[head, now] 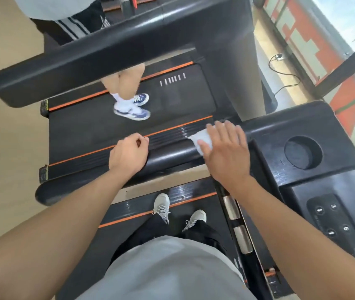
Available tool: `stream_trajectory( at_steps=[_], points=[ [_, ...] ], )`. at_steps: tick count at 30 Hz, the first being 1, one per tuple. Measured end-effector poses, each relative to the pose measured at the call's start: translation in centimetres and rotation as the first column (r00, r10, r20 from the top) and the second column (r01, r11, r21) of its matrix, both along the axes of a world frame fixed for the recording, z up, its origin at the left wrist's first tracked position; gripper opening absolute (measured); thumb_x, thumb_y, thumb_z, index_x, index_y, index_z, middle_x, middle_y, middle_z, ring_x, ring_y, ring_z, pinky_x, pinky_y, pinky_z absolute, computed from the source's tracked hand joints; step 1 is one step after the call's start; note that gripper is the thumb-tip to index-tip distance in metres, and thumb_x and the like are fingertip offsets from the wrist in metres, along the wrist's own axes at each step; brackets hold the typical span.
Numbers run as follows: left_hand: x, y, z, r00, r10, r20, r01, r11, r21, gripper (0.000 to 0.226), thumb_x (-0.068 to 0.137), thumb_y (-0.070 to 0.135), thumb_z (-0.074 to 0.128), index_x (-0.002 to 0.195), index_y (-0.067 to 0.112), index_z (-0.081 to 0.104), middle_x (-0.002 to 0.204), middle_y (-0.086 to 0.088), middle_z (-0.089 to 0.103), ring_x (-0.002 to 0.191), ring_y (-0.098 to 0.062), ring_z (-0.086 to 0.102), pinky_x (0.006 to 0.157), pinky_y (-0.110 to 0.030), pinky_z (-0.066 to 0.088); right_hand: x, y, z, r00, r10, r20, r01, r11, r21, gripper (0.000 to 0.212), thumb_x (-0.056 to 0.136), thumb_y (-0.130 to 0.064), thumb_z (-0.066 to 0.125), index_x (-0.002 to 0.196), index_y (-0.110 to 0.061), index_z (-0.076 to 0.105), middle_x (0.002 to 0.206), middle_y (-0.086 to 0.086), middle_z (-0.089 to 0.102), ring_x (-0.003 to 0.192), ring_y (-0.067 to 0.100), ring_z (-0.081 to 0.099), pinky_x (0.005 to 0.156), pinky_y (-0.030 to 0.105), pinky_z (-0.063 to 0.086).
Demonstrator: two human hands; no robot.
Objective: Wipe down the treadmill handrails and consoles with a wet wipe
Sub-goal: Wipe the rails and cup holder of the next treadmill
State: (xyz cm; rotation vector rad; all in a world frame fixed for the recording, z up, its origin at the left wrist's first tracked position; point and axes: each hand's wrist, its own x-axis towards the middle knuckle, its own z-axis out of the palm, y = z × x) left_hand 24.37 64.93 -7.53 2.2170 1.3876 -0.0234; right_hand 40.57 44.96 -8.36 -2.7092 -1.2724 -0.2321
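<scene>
A black treadmill (pixel 194 213) fills the view under the person, its console (pixel 315 169) just right of the right hand (pixel 226 152), with a round cup holder (pixel 303 152) sunk into it. Beyond both hands runs a neighbouring treadmill (pixel 129 126), where another person's blue and white shoes (pixel 132 107) stand on the belt. The black handrail (pixel 168 155) lies under both hands. The left hand (pixel 128 154) grips it, fingers curled over the top and clamped on the rail. Well to its right, the right hand lies flat with fingers spread apart, pressing a white wet wipe (pixel 203 140) onto the rail near the console; the wipe shows between thumb and forefinger.
</scene>
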Motion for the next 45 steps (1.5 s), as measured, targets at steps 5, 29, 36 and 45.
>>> stream_trajectory(
  at_steps=[5,29,36,45],
  points=[
    [-0.5,-0.9,0.3,0.999,-0.023,-0.037,0.025,0.998,0.059,0.033,0.097,0.050,0.040,0.091,0.029,0.065,0.094,-0.004,0.073,0.094,-0.037,0.064,0.081,-0.039,0.049,-3.3,1.4,0.7,0.996,-0.017,-0.093,0.020,0.999,0.035,0.048,0.105,-0.040,0.035,0.136,-0.008,0.054,0.136,0.011,0.055,0.135,0.036,0.041,0.121,0.050,0.020],
    [-1.4,3.7,-0.3,0.902,-0.338,0.267,0.417,0.842,-0.343,0.032,0.100,0.022,0.035,0.117,0.026,0.061,0.117,-0.004,0.068,0.113,-0.030,0.058,0.089,-0.035,0.041,-15.9,9.4,-0.2,0.939,0.070,-0.336,0.026,0.962,0.272,0.035,0.106,-0.013,0.046,0.138,-0.012,0.061,0.140,0.001,0.061,0.134,0.028,0.049,0.118,0.044,0.031],
    [-3.6,3.7,-1.5,0.710,-0.312,0.632,0.493,0.861,-0.128,0.028,0.097,0.011,0.046,0.122,0.014,0.057,0.102,0.005,0.069,0.095,-0.026,0.061,0.091,-0.038,0.045,-6.4,4.7,0.2,0.928,-0.338,-0.158,0.339,0.941,-0.024,0.058,0.109,-0.044,0.013,0.140,-0.019,0.056,0.150,0.005,0.052,0.150,0.030,0.031,0.123,0.049,0.022],
    [-4.1,3.0,-0.5,0.697,-0.364,0.618,0.537,0.836,-0.113,0.035,0.102,0.039,0.045,0.131,0.020,0.052,0.113,0.010,0.065,0.112,-0.015,0.056,0.095,-0.034,0.043,-18.9,9.0,-1.2,0.944,-0.107,-0.314,0.151,0.982,0.118,0.053,0.109,-0.038,0.021,0.153,-0.018,0.042,0.159,0.000,0.039,0.154,0.025,0.016,0.127,0.042,0.003]
  ],
)
